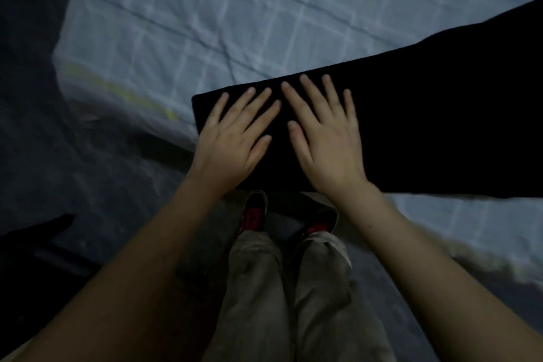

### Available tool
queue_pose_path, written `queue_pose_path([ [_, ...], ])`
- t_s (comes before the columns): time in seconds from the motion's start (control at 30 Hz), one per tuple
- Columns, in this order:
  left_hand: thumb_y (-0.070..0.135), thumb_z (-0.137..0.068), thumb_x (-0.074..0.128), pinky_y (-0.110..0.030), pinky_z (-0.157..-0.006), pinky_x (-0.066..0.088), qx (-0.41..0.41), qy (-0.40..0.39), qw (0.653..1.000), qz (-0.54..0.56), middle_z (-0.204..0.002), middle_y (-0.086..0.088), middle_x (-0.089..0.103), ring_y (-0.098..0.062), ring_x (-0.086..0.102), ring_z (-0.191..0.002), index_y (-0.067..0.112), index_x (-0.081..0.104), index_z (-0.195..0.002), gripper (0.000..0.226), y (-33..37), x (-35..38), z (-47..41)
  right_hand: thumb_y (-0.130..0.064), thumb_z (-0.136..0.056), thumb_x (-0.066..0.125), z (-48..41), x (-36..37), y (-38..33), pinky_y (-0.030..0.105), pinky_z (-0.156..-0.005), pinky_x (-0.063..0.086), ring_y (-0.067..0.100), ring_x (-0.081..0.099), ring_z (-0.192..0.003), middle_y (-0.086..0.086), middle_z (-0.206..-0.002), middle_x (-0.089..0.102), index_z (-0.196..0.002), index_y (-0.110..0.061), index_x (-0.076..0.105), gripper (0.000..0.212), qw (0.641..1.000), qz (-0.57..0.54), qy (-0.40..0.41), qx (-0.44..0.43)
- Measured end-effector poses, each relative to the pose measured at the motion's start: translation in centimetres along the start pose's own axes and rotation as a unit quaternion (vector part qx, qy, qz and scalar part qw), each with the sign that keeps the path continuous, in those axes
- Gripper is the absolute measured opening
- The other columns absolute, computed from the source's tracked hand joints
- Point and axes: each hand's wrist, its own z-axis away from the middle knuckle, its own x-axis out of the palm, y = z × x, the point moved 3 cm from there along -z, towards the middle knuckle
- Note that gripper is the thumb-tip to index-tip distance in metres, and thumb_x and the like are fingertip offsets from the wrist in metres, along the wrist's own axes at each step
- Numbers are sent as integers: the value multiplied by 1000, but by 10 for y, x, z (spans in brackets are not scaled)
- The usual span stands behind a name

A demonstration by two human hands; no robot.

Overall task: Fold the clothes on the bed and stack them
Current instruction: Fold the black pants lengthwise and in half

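A black garment (435, 114) lies flat as a long band across the near corner of the bed (205, 23), running off the frame at the right. Its left end is a straight edge near the bed's corner. My left hand (235, 138) rests palm down on that left end, fingers spread. My right hand (326, 138) lies flat beside it, also with spread fingers, thumb almost touching the left hand. Neither hand grips the cloth. The room is dim and the garment's details are not visible.
The bed has a pale blue checked sheet, with its corner at the left. Dark floor (58, 170) lies to the left and below. My legs in grey trousers and dark shoes with red (254, 214) stand right against the bed's edge.
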Motion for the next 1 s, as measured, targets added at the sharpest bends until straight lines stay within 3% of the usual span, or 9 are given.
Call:
queue_pose_path([
  [0.1,52,-98,38,-49,-112,27,-113,6,992,58,-151,-6,42,-28,39,-136,24,34,-151,59,-41,-5,8,-37,-102,35,-2,26,2,47,-123,9,28,15,-152,1,-164,24,-156,-30,25,55,998,58,-36,12],
  [0.23,57,-81,65,-33,-100,39,-206,-14,948,243,-129,-5,57,-24,48,-120,19,46,-143,75,-69,-13,11,-37,-100,34,-1,31,4,48,-122,14,29,22,-150,2,-161,31,-155,-29,30,55,998,64,3,8],
  [0.3,40,-73,83,-19,-96,40,-263,-22,886,382,-123,2,61,-13,55,-116,19,55,-133,69,-77,-14,7,-37,-100,34,0,32,4,48,-122,14,29,23,-150,2,-161,31,-155,-29,31,55,998,67,10,6],
  [0.37,23,-69,88,-17,-91,47,-313,-51,809,494,-112,5,66,-10,62,-106,20,63,-118,55,-85,-12,5,-36,-100,34,-1,32,4,48,-122,13,29,23,-150,3,-161,32,-154,-28,31,55,997,70,13,7],
  [0.5,6,-69,84,-14,-77,51,-306,-83,697,643,-95,12,74,-3,69,-94,23,69,-98,37,-86,-10,12,-34,-100,35,0,30,2,47,-122,12,28,21,-151,3,-161,31,-155,-28,31,55,997,74,9,12],
  [0.67,16,-73,79,-12,-85,47,-241,-49,678,693,-104,20,69,2,63,-105,33,60,-108,43,-55,-18,30,-28,-100,42,-1,21,-6,49,-122,12,30,21,-151,6,-161,31,-154,-23,34,55,999,41,-2,25],
  [0.8,-1,-83,72,-13,-87,46,-242,-9,702,670,-107,19,67,6,62,-104,29,51,-112,46,-41,-15,33,-22,-90,57,8,-14,-2,49,-122,13,31,23,-149,8,-159,34,-152,-21,38,65,990,69,110,57],
  [0.9,-6,-84,68,-16,-84,51,-257,56,684,680,-106,7,69,0,66,-97,24,54,-110,42,-51,-28,19,-40,-84,63,27,-46,27,55,-120,10,36,15,-151,6,-163,24,-155,-32,28,80,948,186,162,199],
  [1.0,3,-84,70,-21,-67,57,-288,85,664,685,-86,3,76,-7,71,-76,30,58,-105,37,-63,-44,-3,-52,-77,70,37,-51,56,62,-118,13,43,10,-150,12,-165,14,-157,-35,17,98,923,157,102,337],
])
